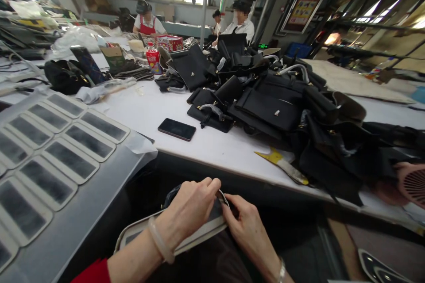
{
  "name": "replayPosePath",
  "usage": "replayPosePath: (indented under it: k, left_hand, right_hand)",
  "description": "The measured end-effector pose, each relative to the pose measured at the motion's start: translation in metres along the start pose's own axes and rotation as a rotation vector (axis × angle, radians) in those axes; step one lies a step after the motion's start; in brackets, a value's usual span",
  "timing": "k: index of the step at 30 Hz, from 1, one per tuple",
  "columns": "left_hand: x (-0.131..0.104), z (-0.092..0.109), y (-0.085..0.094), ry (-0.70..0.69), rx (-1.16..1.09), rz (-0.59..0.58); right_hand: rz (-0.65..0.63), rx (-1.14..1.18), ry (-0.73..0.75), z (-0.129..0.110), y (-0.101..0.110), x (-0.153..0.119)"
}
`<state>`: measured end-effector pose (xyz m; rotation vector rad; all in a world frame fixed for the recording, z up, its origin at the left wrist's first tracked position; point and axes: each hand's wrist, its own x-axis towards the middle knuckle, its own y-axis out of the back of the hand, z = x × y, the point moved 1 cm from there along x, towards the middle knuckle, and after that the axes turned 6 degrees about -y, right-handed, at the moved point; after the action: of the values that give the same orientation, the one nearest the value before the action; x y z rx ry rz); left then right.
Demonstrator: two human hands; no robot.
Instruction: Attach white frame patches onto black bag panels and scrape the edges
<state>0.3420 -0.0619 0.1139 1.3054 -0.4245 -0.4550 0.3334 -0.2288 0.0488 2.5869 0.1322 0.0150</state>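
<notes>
Over my lap lies a rounded panel (202,231) with a pale border and a dark inset. My left hand (195,201), with a pale bangle at its wrist, crosses above it, its fingers closed on the upper rim near the far right end. From the right, my right hand (247,221) grips that same end, its thumb and fingers closed around the raised pale edge. A crumpled dark piece (171,195) shows behind my left hand. My left forearm and hand hide much of the panel's middle.
Similar panels (71,159) lie in rows on a sheet to the left. A phone (177,129) rests on the white table, with a pile of black bags (268,101) behind it. Yellow-handled cutters (282,166) and a pink fan (411,181) are at right. Several co-workers sit farther back.
</notes>
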Motion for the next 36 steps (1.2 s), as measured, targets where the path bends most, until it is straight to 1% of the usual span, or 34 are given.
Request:
replayPosePath:
  k: [2, 3, 4, 6, 8, 11, 14, 16, 19, 21, 23, 32, 36]
  left_hand:
    - [0.004, -0.008, -0.001, -0.046, -0.043, 0.062]
    - [0.007, -0.012, -0.003, -0.087, -0.089, 0.071]
    - [0.011, -0.016, -0.006, -0.132, -0.151, 0.057]
    - [0.021, -0.025, -0.016, -0.209, -0.288, -0.023]
    - [0.032, -0.033, -0.025, -0.238, -0.390, -0.104]
    - [0.043, -0.043, -0.033, -0.236, -0.475, -0.149]
    - [0.049, -0.048, -0.036, -0.218, -0.575, -0.184]
    - [0.051, -0.050, -0.038, -0.181, -0.640, -0.209]
    - [0.056, -0.053, -0.040, -0.118, -0.713, -0.247]
    - [0.059, -0.054, -0.041, -0.102, -0.738, -0.267]
    - [0.061, -0.054, -0.041, -0.102, -0.747, -0.275]
    - [0.064, -0.050, -0.044, -0.143, -0.702, -0.291]
    - [0.065, -0.047, -0.043, -0.153, -0.696, -0.295]
  right_hand:
    - [-0.009, -0.005, 0.011, 0.001, -0.004, 0.001]
    - [-0.016, -0.024, 0.021, 0.002, -0.005, 0.001]
    - [-0.022, -0.055, 0.028, 0.002, -0.006, 0.001]
    - [-0.029, -0.119, 0.027, 0.003, -0.007, 0.002]
    - [-0.043, -0.150, 0.004, 0.003, -0.008, 0.002]
    - [-0.072, -0.160, -0.042, 0.002, -0.011, 0.002]
    - [-0.070, -0.144, -0.067, 0.002, -0.013, 0.001]
    - [-0.073, -0.082, -0.087, 0.003, -0.013, -0.001]
    - [-0.072, 0.018, -0.154, 0.007, -0.014, -0.004]
    - [-0.062, 0.044, -0.189, 0.009, -0.014, -0.005]
    - [-0.055, 0.043, -0.193, 0.010, -0.015, -0.006]
    - [-0.051, -0.021, -0.128, 0.006, -0.020, -0.014]
    - [-0.028, -0.109, -0.106, 0.003, -0.021, -0.018]
